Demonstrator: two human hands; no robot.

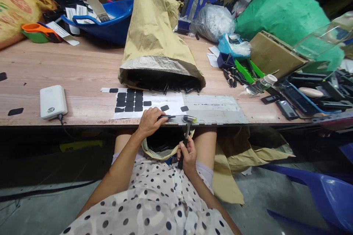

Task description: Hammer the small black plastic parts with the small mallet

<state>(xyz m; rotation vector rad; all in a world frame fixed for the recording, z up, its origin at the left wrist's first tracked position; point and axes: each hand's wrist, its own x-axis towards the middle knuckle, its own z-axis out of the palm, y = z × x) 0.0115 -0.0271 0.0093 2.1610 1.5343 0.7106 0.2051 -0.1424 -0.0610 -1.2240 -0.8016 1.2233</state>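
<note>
From the head camera I see the left hand [150,121] closed on a thin black plastic strip [167,116]. It pins the strip flat at the near edge of the wooden table [82,69], seemingly so the free end lies steady on the grey metal plate [215,108]. The right hand [188,155], below that edge, grips the handle of a small hammer [187,131], whose head rests beside the strip's end. Just past the left knuckles lie a white sheet of black rectangular pads [129,103] and an open tan paper sack [154,36], both probably kept there for easy reach.

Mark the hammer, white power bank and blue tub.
hammer [187,132]: head view, mid-handle.
white power bank [53,101]: head view, top face.
blue tub [116,29]: head view, outer wall.
</note>
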